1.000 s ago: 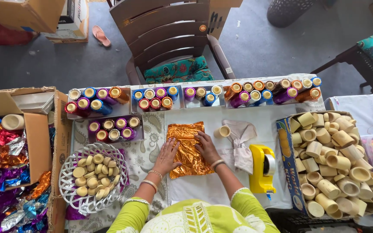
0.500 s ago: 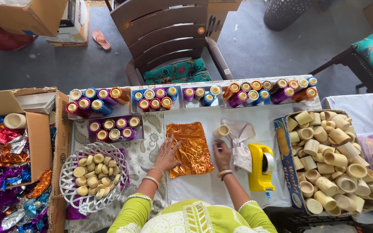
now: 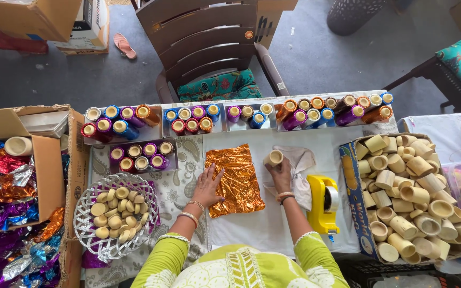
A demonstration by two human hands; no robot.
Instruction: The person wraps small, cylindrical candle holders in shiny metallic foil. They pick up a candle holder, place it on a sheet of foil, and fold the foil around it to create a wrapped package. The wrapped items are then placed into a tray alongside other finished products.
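Right hand (image 3: 282,172) gripped cup (image 3: 273,158), lower part hidden by fingers, mouth facing up-frame. Left hand (image 3: 207,185) flat, spread on foil (image 3: 236,179), long axis running up-frame.

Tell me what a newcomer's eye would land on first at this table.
The crinkled orange foil sheet at the table's centre stands out, with the left hand pressed flat on its edge and the right hand holding a plain cup beside it. Behind run rows of foil-wrapped cups; at right sits a box of plain cups.
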